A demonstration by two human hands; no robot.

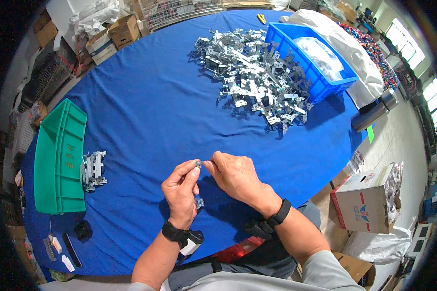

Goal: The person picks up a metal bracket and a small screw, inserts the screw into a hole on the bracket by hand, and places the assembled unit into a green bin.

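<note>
Left hand [182, 194] and right hand [235, 174] together pinch a small silvery metal piece [198, 164], near the six o'clock edge of the round blue table [145, 106]. Open cloth runs toward the heap of silver metal brackets [257, 80] at one o'clock. The piece is too tiny to read, with fingers half covering it.

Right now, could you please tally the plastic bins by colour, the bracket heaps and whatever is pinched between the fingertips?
Green bin: 1
Blue bin: 1
Bracket heaps: 2 (large heap, small heap)
Pinched metal part: 1
Total: 5
</note>
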